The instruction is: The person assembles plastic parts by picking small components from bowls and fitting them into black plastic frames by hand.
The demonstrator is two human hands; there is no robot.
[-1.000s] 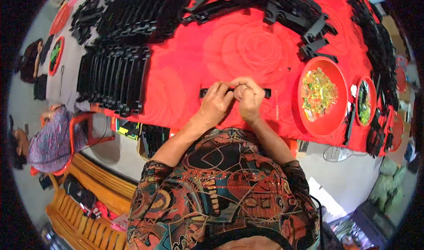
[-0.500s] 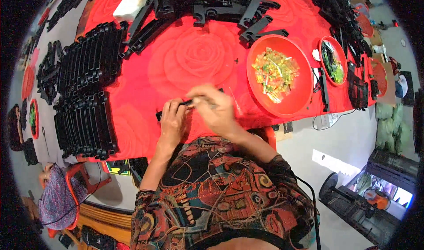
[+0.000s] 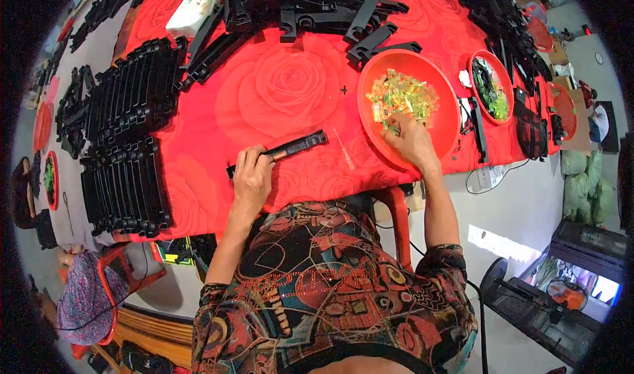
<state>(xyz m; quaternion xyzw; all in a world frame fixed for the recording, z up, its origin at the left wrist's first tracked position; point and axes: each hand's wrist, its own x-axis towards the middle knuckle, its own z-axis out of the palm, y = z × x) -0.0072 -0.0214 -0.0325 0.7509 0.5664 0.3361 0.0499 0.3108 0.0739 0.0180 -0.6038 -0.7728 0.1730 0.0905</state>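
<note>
I see the left hand (image 3: pixel 251 179) pinning the long black strip (image 3: pixel 281 150) flat at centre frame, grip closed over its near end to steady it, while the right hand (image 3: pixel 409 139) dips curled fingers into the red bowl (image 3: pixel 444 133) of yellow-green pieces (image 3: pixel 403 96), right of centre; I cannot tell whether its grip holds any.

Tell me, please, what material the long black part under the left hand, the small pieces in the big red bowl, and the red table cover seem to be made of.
The long black part looks like moulded plastic, matte, with crisp uniform edges. The small pieces in the big red bowl seem clear yellow-green plastic; light passes through them. The red table cover is probably glossy plastic sheet or oilcloth, with a rose pattern and soft sheen.
</note>
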